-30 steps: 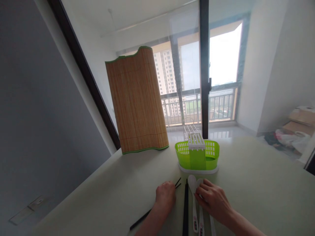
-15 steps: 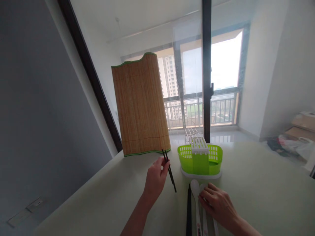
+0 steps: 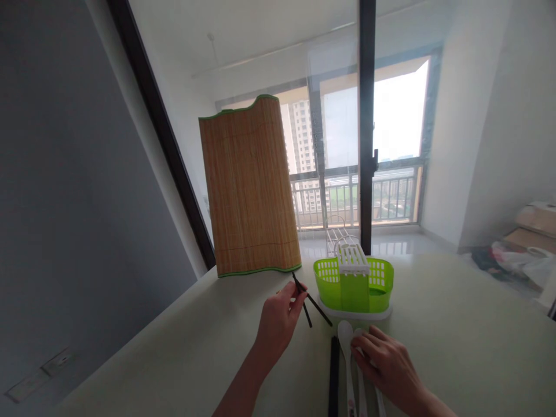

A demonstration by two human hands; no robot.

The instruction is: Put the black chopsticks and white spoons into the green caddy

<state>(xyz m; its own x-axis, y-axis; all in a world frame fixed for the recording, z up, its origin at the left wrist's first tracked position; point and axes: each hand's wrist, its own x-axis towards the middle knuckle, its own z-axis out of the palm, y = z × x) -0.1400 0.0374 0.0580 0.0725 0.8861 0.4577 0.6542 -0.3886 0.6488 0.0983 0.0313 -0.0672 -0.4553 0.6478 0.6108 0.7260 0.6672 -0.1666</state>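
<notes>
Pinching two thin black chopsticks (image 3: 309, 300) in the lifted left hand (image 3: 278, 319), tips splaying down-right toward the green slotted plastic cutlery caddy (image 3: 354, 282). Resting the right hand (image 3: 384, 364), fingers loosely spread, on white plastic spoons (image 3: 347, 365), handles cut off below. Lying along the pale green counter (image 3: 456, 324), beside a standing bamboo mat (image 3: 249, 185) and balcony window.

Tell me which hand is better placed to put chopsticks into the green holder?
Probably the left hand: it holds a pair of black chopsticks raised beside the green cutlery holder. The right hand rests flat on white spoons on the table.
</notes>
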